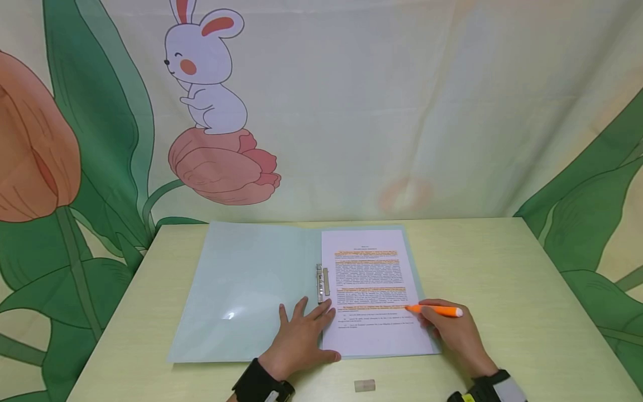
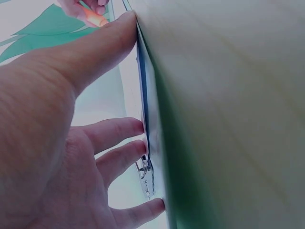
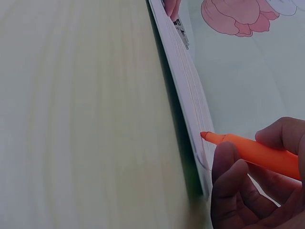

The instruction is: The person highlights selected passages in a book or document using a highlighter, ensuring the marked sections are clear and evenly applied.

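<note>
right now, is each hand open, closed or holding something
Left hand: open, spread across the pale blue, glossy folder and the white printed paper sheet.
Right hand: holding the slim orange marker with a white end.

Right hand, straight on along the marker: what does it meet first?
Most likely the printed page: the orange marker in the right hand has its tip at or just over it; contact is unclear. Skimming on across it, the left hand or the metal clip would likely come next.
</note>
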`<state>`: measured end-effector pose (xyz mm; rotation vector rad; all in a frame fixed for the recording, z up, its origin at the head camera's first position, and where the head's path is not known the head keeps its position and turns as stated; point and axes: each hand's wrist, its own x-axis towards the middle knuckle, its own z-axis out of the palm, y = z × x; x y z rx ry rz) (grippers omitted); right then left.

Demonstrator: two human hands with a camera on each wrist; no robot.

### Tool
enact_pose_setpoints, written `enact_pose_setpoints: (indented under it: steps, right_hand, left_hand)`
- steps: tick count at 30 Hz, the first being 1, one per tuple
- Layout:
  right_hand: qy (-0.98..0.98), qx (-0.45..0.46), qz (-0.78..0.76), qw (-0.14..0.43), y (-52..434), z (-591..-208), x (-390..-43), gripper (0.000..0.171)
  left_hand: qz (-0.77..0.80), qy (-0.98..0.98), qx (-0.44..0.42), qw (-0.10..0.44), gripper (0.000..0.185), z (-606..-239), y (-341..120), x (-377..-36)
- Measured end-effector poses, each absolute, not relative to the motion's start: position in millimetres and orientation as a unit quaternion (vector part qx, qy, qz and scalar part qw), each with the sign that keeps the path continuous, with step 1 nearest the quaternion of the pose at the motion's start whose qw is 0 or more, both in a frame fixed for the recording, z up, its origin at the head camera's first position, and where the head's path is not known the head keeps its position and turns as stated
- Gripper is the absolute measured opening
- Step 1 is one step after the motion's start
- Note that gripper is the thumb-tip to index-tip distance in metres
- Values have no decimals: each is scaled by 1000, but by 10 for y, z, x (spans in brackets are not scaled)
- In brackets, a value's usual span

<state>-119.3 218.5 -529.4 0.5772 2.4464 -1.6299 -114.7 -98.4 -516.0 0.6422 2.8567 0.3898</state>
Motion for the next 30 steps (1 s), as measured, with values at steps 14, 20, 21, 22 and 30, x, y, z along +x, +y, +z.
enact_pose_setpoints:
  steps: [14, 20, 21, 22, 30]
  right_hand:
    - [815, 199, -540, 68, 2233, -5286, -1179, 33]
    - [814, 193, -544, 64, 2250, -5290, -1170, 32]
    - [814, 193, -544, 64, 2252, -5290, -1169, 32]
    - [813, 194, -545, 65, 2253, -5291, -1169, 33]
    - [812, 199, -545, 62, 2269, -5305, -1178, 33]
  left_hand:
    - [132, 963, 214, 101, 89, -5144, -987, -1142]
    - [133, 962, 215, 99, 89, -5159, -988, -1140]
    - [134, 962, 215, 100, 89, -5162, -988, -1141]
    - [133, 962, 215, 100, 89, -5166, -987, -1144]
    - [130, 963, 216, 98, 90, -5188, -981, -1172]
